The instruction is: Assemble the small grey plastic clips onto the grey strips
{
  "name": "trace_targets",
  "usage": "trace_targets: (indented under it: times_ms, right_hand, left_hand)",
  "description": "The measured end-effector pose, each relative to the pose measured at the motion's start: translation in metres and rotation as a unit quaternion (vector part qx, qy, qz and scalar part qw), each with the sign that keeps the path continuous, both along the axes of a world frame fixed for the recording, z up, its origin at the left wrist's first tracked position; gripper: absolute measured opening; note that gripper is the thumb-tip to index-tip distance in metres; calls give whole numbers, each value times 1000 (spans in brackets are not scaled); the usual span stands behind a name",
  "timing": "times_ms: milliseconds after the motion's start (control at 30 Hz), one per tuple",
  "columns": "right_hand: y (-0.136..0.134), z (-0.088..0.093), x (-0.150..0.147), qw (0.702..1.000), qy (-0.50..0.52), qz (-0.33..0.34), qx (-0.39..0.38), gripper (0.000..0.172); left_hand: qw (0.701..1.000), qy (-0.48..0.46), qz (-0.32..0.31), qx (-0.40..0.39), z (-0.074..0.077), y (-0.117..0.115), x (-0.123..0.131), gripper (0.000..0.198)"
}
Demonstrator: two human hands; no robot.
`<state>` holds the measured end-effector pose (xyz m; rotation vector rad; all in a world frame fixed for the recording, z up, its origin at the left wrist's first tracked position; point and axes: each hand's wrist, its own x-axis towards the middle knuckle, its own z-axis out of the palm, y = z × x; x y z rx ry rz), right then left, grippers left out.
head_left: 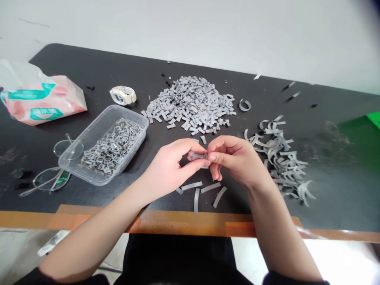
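My left hand and my right hand meet above the black table, near its front edge. Both pinch one small grey plastic piece between thumbs and fingertips. Under the hands lie a few loose grey strips. A big heap of small grey pieces sits behind the hands. Right of my right hand lies a scatter of curved grey strips. A clear plastic tub holding several grey pieces stands left of my left hand.
A pair of glasses lies left of the tub. A pink tissue pack sits at the far left, and a white wristwatch behind the tub. A wooden strip edges the table front. Something green shows at the right.
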<state>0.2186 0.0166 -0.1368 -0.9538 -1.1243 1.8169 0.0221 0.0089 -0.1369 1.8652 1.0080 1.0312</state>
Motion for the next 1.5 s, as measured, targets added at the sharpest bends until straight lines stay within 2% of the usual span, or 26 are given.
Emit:
trace_targets:
  times_ms: [167,500,633,767,967,1067,1333,1500]
  right_hand:
    - [0,-1,-2,1000,-5,-16,10,24]
    - [-6,2,-10,988,-91,-87,84,22]
    - [-9,-1,-15,978,-138,-108,110,17]
    - [-13,-10,-20,958,-212,-123,149,4]
    - [-17,-14,-23,910,-315,-97,250,20]
    - [-16,-12,-23,900,-327,-73,281,29]
    - [-15,-11,-18,900,-333,-33,278,32]
    - [-14,-10,-15,922,-292,-43,251,36]
  left_hand:
    - [1000,6,-4,24,0,1,0,5]
    - [1000,23,1,-6,1,1,-2,5]
    - [996,88,11,-2,-1,2,-1,7]
    - [983,170,31,55,-7,3,-2,7]
    - [965,239,43,95,-13,5,-1,3]
    - [962,248,33,114,-13,5,0,3]
    - [948,254,18,189,-16,4,0,14]
    - [964,211,24,158,-14,4,1,11]
